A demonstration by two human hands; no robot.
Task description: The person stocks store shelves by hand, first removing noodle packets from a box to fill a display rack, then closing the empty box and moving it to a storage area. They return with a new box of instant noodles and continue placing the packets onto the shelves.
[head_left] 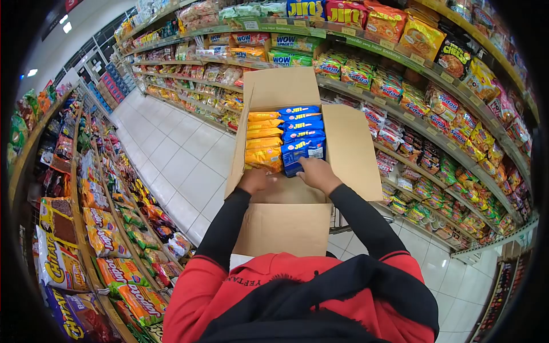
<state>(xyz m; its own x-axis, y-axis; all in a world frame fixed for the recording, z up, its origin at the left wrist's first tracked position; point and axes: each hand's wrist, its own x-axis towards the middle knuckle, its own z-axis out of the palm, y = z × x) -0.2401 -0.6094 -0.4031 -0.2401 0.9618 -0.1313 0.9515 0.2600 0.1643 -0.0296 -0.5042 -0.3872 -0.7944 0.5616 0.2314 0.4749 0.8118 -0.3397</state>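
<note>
An open cardboard box [286, 228] stands in front of me with its flaps folded out. Inside it are two rows of packets, orange ones on the left and blue "JIN" ones on the right. My right hand [319, 174] grips the lower edge of the nearest blue noodle packet [303, 151], thumb on its face. By the bottom edge of the nearest orange packet [264, 159] is my left hand [255, 181], its thumb apart from the fingers and its fingertips slightly blurred. The near part of the box shows its bare cardboard bottom.
Shelves of noodle packs [412, 103] curve along the far and right side. Snack bags, among them a "Chitato" bag [54, 260], fill the shelves on my left. A tiled floor aisle [174, 137] runs away at the left. Part of a metal cart [341, 223] shows beside the box.
</note>
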